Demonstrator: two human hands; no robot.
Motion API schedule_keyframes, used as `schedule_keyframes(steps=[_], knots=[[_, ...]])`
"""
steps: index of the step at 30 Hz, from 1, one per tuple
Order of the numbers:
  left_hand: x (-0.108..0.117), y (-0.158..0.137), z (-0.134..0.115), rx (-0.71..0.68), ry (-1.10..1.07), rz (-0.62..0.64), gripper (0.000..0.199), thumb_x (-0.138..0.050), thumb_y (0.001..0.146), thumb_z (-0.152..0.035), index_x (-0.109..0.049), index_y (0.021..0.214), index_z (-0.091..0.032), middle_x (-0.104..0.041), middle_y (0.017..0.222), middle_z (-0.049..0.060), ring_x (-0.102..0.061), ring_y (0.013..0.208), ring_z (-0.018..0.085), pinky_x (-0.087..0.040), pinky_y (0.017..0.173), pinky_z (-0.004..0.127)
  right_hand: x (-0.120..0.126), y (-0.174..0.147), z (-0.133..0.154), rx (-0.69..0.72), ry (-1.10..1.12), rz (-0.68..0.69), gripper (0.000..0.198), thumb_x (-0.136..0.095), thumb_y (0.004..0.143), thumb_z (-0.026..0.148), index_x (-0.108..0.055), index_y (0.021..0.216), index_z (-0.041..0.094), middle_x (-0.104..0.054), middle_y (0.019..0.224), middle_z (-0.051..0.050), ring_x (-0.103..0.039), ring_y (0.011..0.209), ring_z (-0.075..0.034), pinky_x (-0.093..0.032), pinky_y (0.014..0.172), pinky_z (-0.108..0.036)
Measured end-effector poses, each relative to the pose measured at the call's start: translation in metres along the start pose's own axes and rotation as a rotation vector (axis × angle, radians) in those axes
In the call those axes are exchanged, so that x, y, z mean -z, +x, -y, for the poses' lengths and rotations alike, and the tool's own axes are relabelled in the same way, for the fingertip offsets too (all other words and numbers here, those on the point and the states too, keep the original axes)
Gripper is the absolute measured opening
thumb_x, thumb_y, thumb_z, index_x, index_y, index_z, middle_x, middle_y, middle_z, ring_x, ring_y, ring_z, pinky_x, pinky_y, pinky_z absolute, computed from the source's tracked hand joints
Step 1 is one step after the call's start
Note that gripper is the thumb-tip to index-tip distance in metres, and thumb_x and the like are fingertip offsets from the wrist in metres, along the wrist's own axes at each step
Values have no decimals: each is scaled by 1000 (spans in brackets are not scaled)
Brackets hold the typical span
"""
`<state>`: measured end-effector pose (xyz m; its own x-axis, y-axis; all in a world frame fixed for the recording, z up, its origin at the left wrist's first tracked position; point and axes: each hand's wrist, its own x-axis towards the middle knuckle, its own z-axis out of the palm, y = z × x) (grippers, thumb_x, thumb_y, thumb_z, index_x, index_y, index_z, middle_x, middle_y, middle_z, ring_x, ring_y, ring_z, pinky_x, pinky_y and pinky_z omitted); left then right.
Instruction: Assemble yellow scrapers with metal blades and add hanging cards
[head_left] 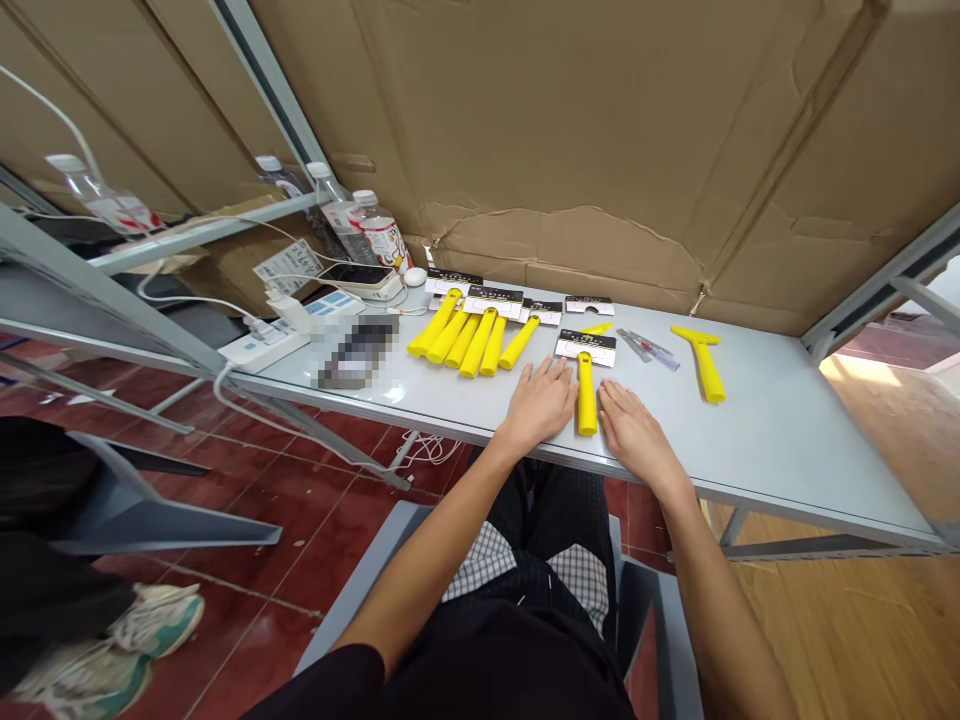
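Observation:
My left hand [541,402] lies flat on the grey table, palm down, just left of a yellow-handled tool [587,400] that looks like a scraper. On its other side rests my right hand [634,425], also flat with the fingers stretched out. Neither hand holds anything. A black-and-white header card [586,347] covers the top of this tool, hiding its head. To the left, several carded yellow tools [476,340] lie in a row. A bare T-shaped yellow tool [707,365] is at the right. Between them lie thin clear packets [649,348], contents too small to tell.
A loose header card [589,306] lies near the cardboard wall [600,120]. At the left are a power strip [270,345], a phone [358,274], bottles [384,232] and a blurred-out dark object [358,352]. Another person's shoes [154,620] show at lower left.

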<state>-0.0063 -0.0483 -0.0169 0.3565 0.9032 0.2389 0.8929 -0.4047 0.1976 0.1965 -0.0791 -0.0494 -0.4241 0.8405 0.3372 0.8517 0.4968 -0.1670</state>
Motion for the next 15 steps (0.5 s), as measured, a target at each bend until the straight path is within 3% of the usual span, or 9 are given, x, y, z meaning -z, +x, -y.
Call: schedule_keyframes(steps=[2, 5, 10, 15], knots=[[9, 7, -11, 73, -17, -51, 50, -32, 113, -41, -72, 131, -16, -72, 143, 17, -60, 140, 35, -45, 118, 58, -1, 1, -2, -7, 12, 8, 51, -38, 110, 22, -57, 154, 6, -53, 165, -24, -49, 156, -35, -41, 129, -58], [21, 21, -26, 196, -1, -72, 51, -48, 107, -56, -70, 130, -16, -75, 127, 20, -68, 122, 39, -53, 104, 57, 1, 4, -5, -11, 52, 22, 52, -42, 108, 23, -56, 155, 8, -53, 165, -23, -49, 156, -35, -42, 128, -59], [23, 43, -31, 161, -28, 29, 33, -58, 99, -28, -73, 124, -14, -66, 135, 21, -73, 110, 36, -60, 88, 47, 22, 15, -7, 35, 81, 83, 44, -45, 106, 23, -66, 143, 10, -63, 155, -21, -59, 147, -34, -47, 124, -53], [19, 48, -22, 137, -34, 32, 28, -55, 94, -13, -77, 110, -15, -67, 134, 19, -74, 106, 32, -61, 90, 43, 46, 29, -10, 53, 103, 166, 35, -43, 107, 24, -73, 122, 14, -75, 132, -19, -71, 125, -33, -56, 111, -49]])
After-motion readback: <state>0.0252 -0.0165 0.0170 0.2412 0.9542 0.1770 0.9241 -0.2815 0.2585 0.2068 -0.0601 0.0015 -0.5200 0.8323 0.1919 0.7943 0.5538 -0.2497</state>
